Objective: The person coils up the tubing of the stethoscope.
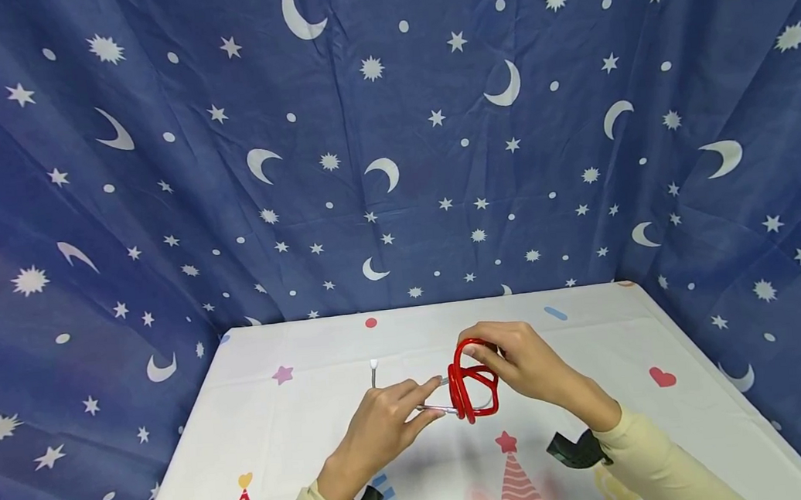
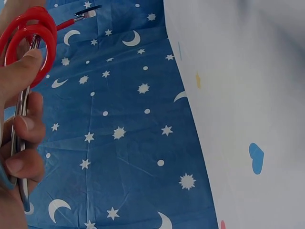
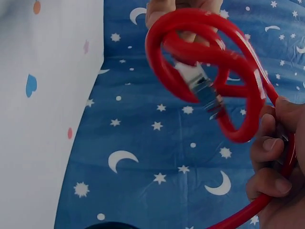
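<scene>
A stethoscope with red tubing is held up above the table, its tubing wound in several loops. My left hand pinches the metal ear tubes, one of which ends in a white ear tip. To the right, my right hand grips a loop of the tubing between thumb and fingers. The left wrist view shows the fingers curled round the metal tubes and the chest piece beyond the loops. In the right wrist view, the tubing runs through the curled fingers.
Below the hands lies a white tablecloth printed with party hats, stars and hearts. A dark blue curtain with moons and stars surrounds the table's back and sides. Dark straps sit at both wrists.
</scene>
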`<state>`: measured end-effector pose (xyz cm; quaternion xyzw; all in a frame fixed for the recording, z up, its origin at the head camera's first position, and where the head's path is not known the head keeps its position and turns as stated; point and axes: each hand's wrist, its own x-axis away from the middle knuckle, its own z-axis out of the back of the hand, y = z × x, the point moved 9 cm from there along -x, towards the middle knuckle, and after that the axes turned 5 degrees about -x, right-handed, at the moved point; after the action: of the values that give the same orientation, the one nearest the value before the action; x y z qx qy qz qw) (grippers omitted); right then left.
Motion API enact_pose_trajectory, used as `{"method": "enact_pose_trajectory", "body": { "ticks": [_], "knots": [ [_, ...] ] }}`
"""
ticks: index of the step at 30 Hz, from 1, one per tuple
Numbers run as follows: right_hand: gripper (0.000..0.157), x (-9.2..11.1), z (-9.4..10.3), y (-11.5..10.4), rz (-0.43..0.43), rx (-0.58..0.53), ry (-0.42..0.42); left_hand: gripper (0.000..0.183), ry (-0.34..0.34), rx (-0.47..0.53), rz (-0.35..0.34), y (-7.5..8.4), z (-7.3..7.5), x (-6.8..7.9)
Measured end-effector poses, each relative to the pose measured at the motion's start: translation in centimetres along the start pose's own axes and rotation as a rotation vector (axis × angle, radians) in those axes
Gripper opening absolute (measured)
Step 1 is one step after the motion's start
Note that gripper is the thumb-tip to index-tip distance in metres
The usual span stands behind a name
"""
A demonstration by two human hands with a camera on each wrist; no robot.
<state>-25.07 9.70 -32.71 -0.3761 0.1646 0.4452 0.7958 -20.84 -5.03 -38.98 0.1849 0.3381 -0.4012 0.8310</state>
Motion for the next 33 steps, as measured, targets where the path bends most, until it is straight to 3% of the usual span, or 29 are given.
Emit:
{"method": "enact_pose_trajectory", "body": {
  "ticks": [16,33],
  "knots": [
    [0.015,0.3,-0.7,2.5,-0.083,-0.03,-0.016,0.037,0.052,0.058,-0.07,1.1,0.7,-0.2],
    [0.017,2.8,-2.7,3.7,-0.233,-0.119,-0.013,0.035,0.16,0.224,0.02,0.4,1.7,0.3]
  ]
}}
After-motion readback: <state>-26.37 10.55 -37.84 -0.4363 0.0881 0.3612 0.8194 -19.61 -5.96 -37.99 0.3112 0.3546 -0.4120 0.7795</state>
